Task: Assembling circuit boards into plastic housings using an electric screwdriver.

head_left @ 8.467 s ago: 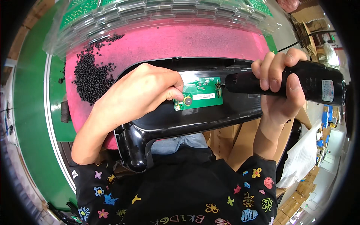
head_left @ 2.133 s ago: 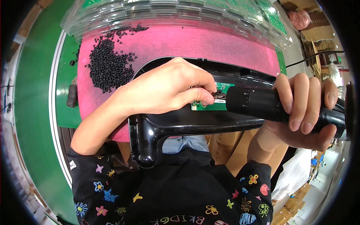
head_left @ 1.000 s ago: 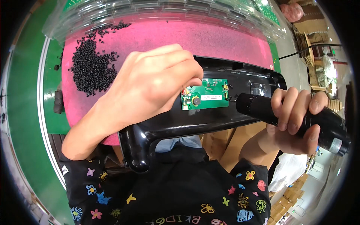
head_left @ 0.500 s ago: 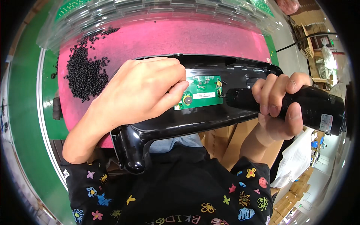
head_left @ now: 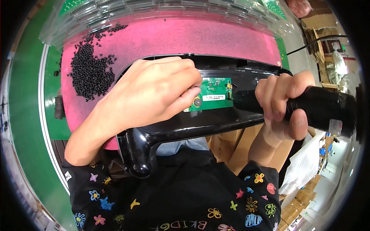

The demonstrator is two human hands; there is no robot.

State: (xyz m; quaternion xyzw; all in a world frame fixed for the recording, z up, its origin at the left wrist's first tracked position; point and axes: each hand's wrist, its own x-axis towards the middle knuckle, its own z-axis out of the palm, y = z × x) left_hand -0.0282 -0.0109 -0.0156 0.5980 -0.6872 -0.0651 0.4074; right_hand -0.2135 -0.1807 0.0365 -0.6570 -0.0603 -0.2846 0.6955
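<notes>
The left hand (head_left: pixel 150 96) is pinning the green circuit board (head_left: pixel 211 94) flat in the black housing (head_left: pixel 216 123) while the right hand (head_left: pixel 285 104), grip clamped round the black power screwdriver (head_left: pixel 327 111), is aiming its tip at the board's edge.

The left hand (head_left: pixel 154 96) pressed fingertips on a green board (head_left: pixel 212 94) seated in a black housing (head_left: pixel 181 127) lying across the pink mat's (head_left: pixel 192 38) near edge, while the right hand (head_left: pixel 283 106) gripped a black driver (head_left: pixel 320 109) whose tip met the board's right edge, black pellets (head_left: pixel 90 69) heaped at the mat's left.
</notes>
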